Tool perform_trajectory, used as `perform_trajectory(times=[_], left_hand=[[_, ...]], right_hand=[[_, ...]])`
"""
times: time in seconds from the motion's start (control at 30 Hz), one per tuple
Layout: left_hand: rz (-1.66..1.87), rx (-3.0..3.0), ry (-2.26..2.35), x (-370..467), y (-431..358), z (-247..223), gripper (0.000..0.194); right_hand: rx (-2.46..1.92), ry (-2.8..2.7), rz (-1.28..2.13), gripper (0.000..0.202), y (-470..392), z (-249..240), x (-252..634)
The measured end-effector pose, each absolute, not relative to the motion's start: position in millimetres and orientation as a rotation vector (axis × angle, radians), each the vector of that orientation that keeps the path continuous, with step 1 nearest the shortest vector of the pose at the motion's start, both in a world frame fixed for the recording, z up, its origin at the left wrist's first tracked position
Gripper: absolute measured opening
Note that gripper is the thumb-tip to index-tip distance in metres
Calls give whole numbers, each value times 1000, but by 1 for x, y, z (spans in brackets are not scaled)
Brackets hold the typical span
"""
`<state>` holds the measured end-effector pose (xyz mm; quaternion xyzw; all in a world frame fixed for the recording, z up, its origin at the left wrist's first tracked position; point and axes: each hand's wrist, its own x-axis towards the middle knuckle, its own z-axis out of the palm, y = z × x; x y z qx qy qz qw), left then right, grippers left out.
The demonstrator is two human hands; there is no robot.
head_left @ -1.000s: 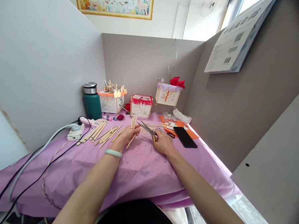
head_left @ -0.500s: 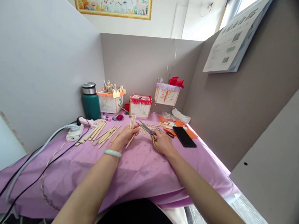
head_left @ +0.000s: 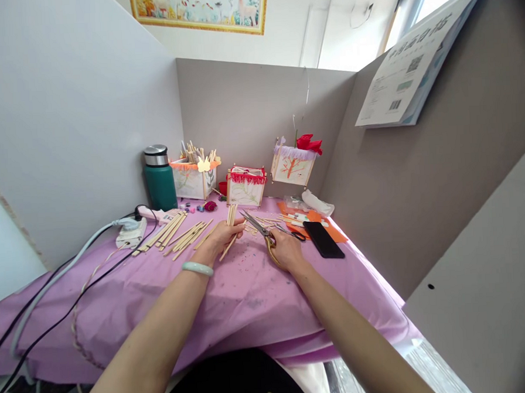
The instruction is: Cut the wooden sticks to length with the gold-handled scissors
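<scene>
My left hand (head_left: pixel 224 236), with a pale green bangle on the wrist, is closed around a few thin wooden sticks (head_left: pixel 232 214) that point upward and down toward the cloth. My right hand (head_left: pixel 286 249) grips the gold handles of a pair of scissors (head_left: pixel 259 225). The blades point up and left, their tips close to the fingers of my left hand and slightly parted. Left of my left hand, several loose sticks (head_left: pixel 188 238) lie on the purple cloth (head_left: pixel 250 297). Small cut pieces are scattered between and beyond the hands.
A green bottle (head_left: pixel 160 184), a decorated box of sticks (head_left: pixel 194 182), a red-fringed box (head_left: pixel 246 191) and a hanging box (head_left: pixel 294 165) stand at the back. At right, a black phone (head_left: pixel 323 240) lies on orange sheets. A power strip (head_left: pixel 131 232) with cables is at left.
</scene>
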<state>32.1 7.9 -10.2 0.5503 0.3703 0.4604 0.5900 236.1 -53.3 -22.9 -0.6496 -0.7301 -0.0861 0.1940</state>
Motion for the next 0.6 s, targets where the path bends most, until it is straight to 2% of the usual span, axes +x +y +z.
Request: perform_trajectory(times=[0.6], left_hand=[[1070,1291,939,35,6,-7,61]], right_hand=[[-1861,-2012,-272,34,-48,-27,238]])
